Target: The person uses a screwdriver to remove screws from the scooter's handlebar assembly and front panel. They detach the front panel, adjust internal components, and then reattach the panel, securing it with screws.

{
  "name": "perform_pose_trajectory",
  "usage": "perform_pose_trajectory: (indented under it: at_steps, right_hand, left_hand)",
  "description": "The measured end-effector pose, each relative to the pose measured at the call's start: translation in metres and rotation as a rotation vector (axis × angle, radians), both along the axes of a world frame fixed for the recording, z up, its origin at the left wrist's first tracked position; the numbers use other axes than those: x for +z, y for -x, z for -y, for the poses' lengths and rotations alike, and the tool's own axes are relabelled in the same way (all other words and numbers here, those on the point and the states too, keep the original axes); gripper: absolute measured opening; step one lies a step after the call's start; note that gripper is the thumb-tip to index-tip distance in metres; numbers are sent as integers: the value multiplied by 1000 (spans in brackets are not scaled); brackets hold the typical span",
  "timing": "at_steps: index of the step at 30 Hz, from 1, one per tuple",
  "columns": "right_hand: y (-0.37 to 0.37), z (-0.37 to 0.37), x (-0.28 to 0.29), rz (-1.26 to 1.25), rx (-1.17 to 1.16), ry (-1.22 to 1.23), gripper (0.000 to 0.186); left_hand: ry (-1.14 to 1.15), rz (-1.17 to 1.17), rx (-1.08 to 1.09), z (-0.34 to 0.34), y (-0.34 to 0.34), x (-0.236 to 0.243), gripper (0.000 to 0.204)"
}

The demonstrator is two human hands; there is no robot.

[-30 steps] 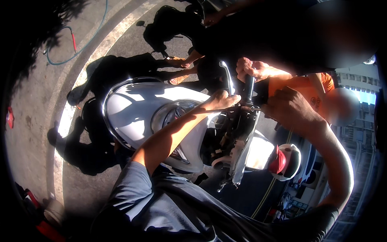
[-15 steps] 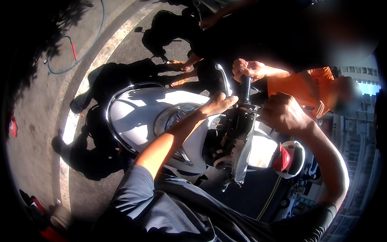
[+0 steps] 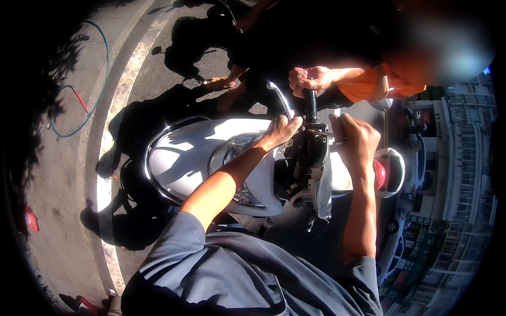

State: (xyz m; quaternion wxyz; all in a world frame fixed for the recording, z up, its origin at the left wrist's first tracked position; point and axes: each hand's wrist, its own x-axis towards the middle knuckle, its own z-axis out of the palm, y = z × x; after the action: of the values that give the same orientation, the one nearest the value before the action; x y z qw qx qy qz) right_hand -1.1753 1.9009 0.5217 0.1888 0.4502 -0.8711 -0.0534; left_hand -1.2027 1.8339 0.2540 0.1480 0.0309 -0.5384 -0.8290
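Note:
A white scooter point(image 3: 174, 158) stands in front of me, its handlebar opened up with dark inner parts point(image 3: 308, 152) bare. My left hand point(image 3: 283, 131) is closed around the base of a silver brake lever point(image 3: 280, 97), beside the handlebar. My right hand point(image 3: 358, 134) is a fist on the other side of the bar. From it a slim tool point(image 3: 324, 134) reaches toward the lever mount; its exact kind cannot be made out. Another person's hand point(image 3: 313, 79) rests closed at the end of the black handlebar grip point(image 3: 311, 108).
A white and red helmet point(image 3: 391, 174) sits behind the handlebar. Another person in an orange shirt point(image 3: 363, 87) stands at the far right. A hose point(image 3: 108, 63) lies on the pavement at left, past a white kerb line point(image 3: 107, 195). Parked cars point(image 3: 394, 245) line the street.
My right hand has turned about the handlebar, its forearm swinging inward to the left. My left hand keeps its place at the lever's base. The whole view has shifted slightly.

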Motion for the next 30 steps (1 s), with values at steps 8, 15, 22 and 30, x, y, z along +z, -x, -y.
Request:
perform_pose_trajectory:
  at_steps: [8, 15, 22, 30]
  right_hand:
    - [38, -42, 32, 106, 347, -217, 21]
    - [54, -16, 47, 185, 741, -596, 19]
    - [61, 9, 48, 261, 982, -794, 22]
    - [56, -6, 29, 151, 864, -469, 30]
  left_hand:
    - [38, 125, -98, 1, -9, 4, 31]
    - [12, 100, -33, 11, -17, 14, 35]
    - [2, 36, -85, 9, -16, 18, 31]
    - [-75, 29, -37, 0, -4, 2, 33]
